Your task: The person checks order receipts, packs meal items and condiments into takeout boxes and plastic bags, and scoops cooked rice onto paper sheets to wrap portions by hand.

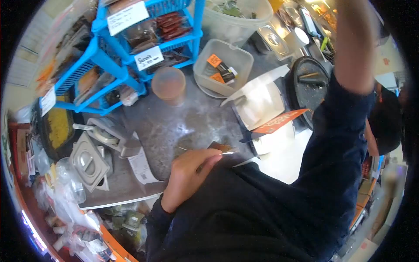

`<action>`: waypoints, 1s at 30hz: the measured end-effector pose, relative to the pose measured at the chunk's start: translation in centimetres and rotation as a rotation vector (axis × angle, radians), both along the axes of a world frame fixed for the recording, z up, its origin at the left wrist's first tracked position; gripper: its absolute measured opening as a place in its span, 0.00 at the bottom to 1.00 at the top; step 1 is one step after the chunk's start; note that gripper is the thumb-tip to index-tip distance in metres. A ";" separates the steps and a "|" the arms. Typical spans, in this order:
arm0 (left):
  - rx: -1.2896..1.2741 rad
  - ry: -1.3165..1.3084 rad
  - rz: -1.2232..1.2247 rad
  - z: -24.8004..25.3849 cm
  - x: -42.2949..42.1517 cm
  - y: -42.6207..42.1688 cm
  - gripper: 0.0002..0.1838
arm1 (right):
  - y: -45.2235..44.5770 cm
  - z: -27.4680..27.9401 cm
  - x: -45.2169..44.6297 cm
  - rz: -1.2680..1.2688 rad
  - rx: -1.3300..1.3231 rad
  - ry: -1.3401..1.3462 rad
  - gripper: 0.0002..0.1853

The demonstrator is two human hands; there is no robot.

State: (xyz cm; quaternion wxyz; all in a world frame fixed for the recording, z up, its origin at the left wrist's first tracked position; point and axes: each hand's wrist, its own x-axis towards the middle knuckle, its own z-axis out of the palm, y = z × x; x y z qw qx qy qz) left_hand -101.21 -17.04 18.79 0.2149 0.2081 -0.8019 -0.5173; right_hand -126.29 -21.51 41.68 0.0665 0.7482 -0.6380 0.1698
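Observation:
My left hand (190,174) is closed, its thumb and fingers pinching the edge of a small shiny brown packet (223,149) over the metal counter (174,126). My right forearm (355,48) reaches up out of the top of the picture, so my right hand is out of sight. Right of the packet stands an open white carton box (259,107) with an orange printed card (281,121) across it. A clear tub (222,70) behind holds orange and black sachets.
Blue baskets (126,56) of packets stand back left, beside a lidded cup (169,85). Metal containers (89,161) and a paper receipt (142,166) lie left. A black round tray (307,83) is at right. A person in a black cap (386,122) is at far right.

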 end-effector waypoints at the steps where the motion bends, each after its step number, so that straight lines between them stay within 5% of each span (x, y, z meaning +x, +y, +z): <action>1: -0.014 0.011 -0.005 -0.2 -0.4 0.3 0.06 | 3.4 0.5 -0.5 -0.004 0.015 -0.007 0.13; 7: 0.221 -0.042 -0.038 -2.2 -4.9 0.3 0.07 | 13.6 -7.0 -3.7 -0.399 0.374 -0.452 0.11; 8: 0.231 -0.025 -0.042 -2.4 -5.6 0.3 0.07 | 14.2 -10.2 -4.4 -0.333 0.312 -0.354 0.09; 10: 0.142 -0.034 -0.015 -2.8 -6.5 0.8 0.06 | 14.1 -16.4 -6.2 -0.317 0.457 -0.574 0.07; 12: 0.053 -0.032 0.010 -2.8 -7.0 1.0 0.06 | 12.9 -21.4 -6.9 -0.324 0.466 -0.372 0.09; 14: -0.034 -0.021 0.036 -2.6 -7.0 1.0 0.06 | 11.7 -25.4 -6.8 -0.192 0.384 -0.449 0.08; 17: -0.160 0.014 -0.110 -1.1 -5.8 1.7 0.06 | 12.6 -30.6 -6.9 0.043 0.876 -0.193 0.27; 20: -0.006 -0.010 -0.345 0.1 -5.9 4.0 0.06 | 13.7 -31.0 -7.0 0.086 1.168 -0.168 0.42; 22: 0.040 0.015 -0.411 -1.3 -6.9 5.4 0.06 | 15.2 -26.8 -7.1 -0.070 0.848 -0.531 0.33; 23: 0.065 0.011 -0.428 -2.1 -7.5 5.8 0.06 | 16.8 -23.6 -6.3 -0.162 0.524 -0.405 0.23; 27: -0.227 0.156 -0.342 -6.1 -9.6 7.9 0.08 | 26.0 -15.1 -1.8 -0.479 0.543 -0.612 0.09; 30: -0.402 0.311 -0.328 -9.1 -11.5 9.0 0.10 | 29.1 -19.2 3.7 -0.740 0.562 -0.844 0.16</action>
